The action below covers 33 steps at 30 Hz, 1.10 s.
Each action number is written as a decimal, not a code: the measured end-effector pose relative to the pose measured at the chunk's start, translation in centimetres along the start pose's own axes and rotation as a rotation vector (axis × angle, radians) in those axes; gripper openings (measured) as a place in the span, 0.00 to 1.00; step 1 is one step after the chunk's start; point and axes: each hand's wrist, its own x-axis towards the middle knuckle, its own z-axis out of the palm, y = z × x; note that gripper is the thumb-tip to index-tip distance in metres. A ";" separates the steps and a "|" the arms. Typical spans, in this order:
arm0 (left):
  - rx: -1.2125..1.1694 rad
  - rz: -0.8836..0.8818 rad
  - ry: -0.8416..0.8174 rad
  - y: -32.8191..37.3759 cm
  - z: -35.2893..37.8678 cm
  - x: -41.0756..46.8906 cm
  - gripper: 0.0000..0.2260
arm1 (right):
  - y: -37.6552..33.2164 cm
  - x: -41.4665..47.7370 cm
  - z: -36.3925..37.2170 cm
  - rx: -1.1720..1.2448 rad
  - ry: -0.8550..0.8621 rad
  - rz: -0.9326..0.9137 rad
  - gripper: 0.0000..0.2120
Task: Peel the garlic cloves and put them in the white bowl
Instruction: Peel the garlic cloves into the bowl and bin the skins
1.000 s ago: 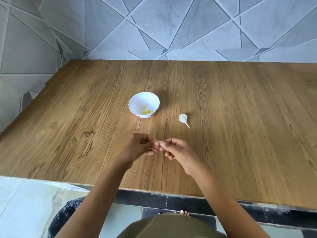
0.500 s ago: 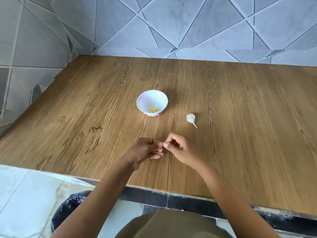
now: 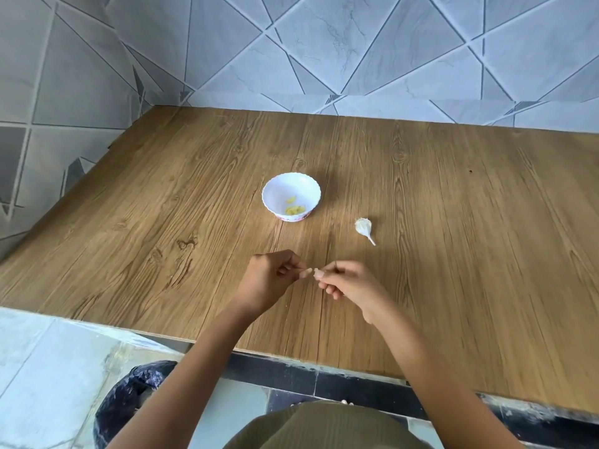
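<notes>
Both forearms reach forward and converge, the fingertips just apart. The right hand [image 3: 353, 283] pinches a garlic clove [image 3: 316, 273] between thumb and forefinger. The left hand [image 3: 270, 280] is curled, thumb and forefinger pressed together; whether they hold anything is unclear.

White bowl [image 3: 281, 188] (peeled cloves [image 3: 295, 209] inside) near garlic head [image 3: 363, 225]; 1 clove [image 3: 316, 273] held.

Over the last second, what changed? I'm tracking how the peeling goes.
The left hand and right hand, fingertips joined on a garlic clove before, have drawn slightly apart; the right keeps the clove, and whether the left pinches anything is too small to tell. The white bowl with peeled cloves and the garlic bulb stayed put.
</notes>
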 end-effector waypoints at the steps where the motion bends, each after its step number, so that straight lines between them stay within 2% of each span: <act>1: -0.027 -0.053 0.015 0.1 0.0 0.0 0.04 | 0.3 0.1 0.1 -0.107 0.073 -0.085 0.04; 4: -0.161 -0.237 -0.008 0.2 0.1 0.0 0.03 | 1.4 0.6 0.7 -0.348 0.183 -0.318 0.08; 6: -0.242 -0.325 -0.028 0.3 0.1 -0.1 0.02 | 2.1 0.9 1.1 -0.393 0.203 -0.371 0.12; 8: -0.258 -0.336 -0.024 0.3 0.2 -0.2 0.03 | 2.3 1.1 1.2 -0.419 0.220 -0.400 0.11; 10: -0.230 -0.315 -0.006 0.5 0.1 -0.2 0.03 | 2.1 0.9 1.1 -0.418 0.208 -0.416 0.05; 12: -0.192 -0.277 0.000 0.7 0.0 -0.1 0.04 | 1.6 0.6 0.9 -0.310 0.150 -0.349 0.05; 15: -0.158 -0.206 -0.017 0.8 -0.1 0.0 0.04 | 0.6 0.0 0.8 -0.028 0.060 -0.214 0.06; 18: -0.139 -0.153 -0.046 1.2 -0.2 0.1 0.04 | 0.2 -0.1 0.8 0.070 0.031 -0.187 0.05; 24: -0.400 -0.372 -0.058 2.0 -0.2 0.0 0.03 | 0.9 -0.1 1.0 0.148 0.048 -0.255 0.03; 26: -0.432 -0.436 -0.026 2.3 0.1 0.1 0.02 | 1.7 0.1 1.4 0.062 0.139 -0.365 0.05; 30: -0.424 -0.506 0.008 2.3 0.8 0.2 0.05 | 3.3 0.7 2.0 -0.417 0.445 -0.785 0.04; 33: -0.417 -0.522 0.026 2.2 1.1 0.2 0.05 | 3.7 0.9 2.2 -0.643 0.577 -0.921 0.07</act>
